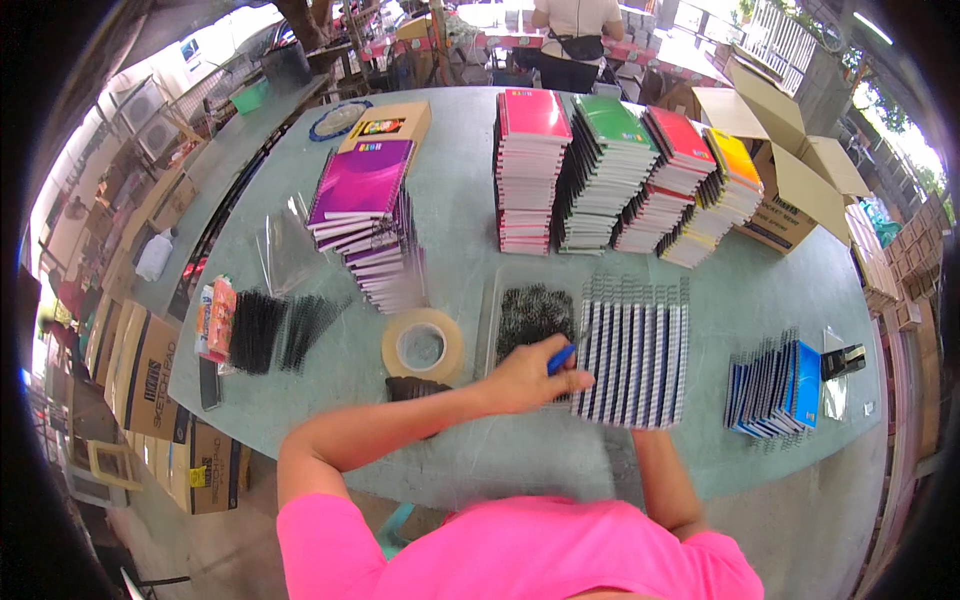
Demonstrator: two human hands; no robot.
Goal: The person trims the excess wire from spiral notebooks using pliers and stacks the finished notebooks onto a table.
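Note:
My left hand (533,380) is closed around a small blue-handled tool (561,358); its working end is hard to make out. It hovers at the left edge of a batch of spiral-bound notebooks (635,350), whose striped black-and-white edges face up and whose dark wire coils stick out at the far end. My right forearm (668,475) reaches under the near edge of this batch, which hides my right hand. Just left of it lies a clear tray (493,320) heaped with loose black binding coils (540,310).
Stacked notebooks stand at the back: pink (535,115), green (612,125), red (682,140), yellow (735,158), with purple ones (365,180) leftward. A tape roll (390,355), black coils (255,330), blue notebooks (800,385) and an open carton (775,220) surround the work. A person (575,45) stands beyond.

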